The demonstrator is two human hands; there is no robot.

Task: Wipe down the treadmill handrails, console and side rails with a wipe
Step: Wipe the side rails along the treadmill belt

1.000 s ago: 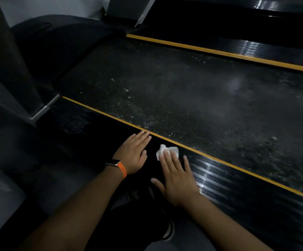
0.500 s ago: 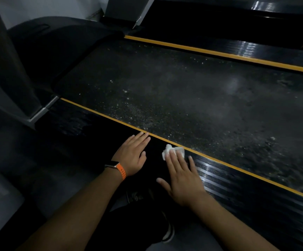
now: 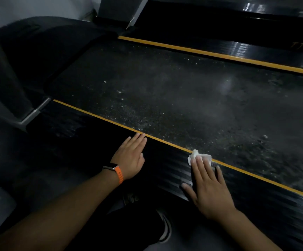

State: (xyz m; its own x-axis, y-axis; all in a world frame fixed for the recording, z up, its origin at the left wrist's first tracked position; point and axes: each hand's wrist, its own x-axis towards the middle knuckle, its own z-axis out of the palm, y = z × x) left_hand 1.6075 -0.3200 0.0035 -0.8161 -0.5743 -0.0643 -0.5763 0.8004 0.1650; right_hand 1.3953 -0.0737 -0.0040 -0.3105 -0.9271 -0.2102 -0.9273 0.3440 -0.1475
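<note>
Pressing white wipe (image 3: pixel 200 157) under flat right hand (image 3: pixel 208 191), side rail (image 3: pixel 165 160), left hand (image 3: pixel 130 156) flat.

Two bare hands show: the left hand (image 3: pixel 130 156) at lower centre and the right hand (image 3: pixel 208 192) to its right. One white crumpled wipe (image 3: pixel 200 157) sits in the lower right-centre. There are two black ribbed side rails, the near side rail (image 3: pixel 256 196) crossing the lower half and the far side rail (image 3: pixel 237 49) along the upper right. Two yellow painted stripes: the near stripe (image 3: pixel 100 117) and the far stripe (image 3: pixel 201 52). One dark speckled running belt (image 3: pixel 165 98) fills the middle. One black watch with an orange strap (image 3: pixel 117 172), one dark shoe with a pale sole (image 3: pixel 165 227) at bottom centre, one black rounded motor hood (image 3: pixel 47 46) at upper left, and one grey upright post (image 3: pixel 0 78) at the left edge.
</note>
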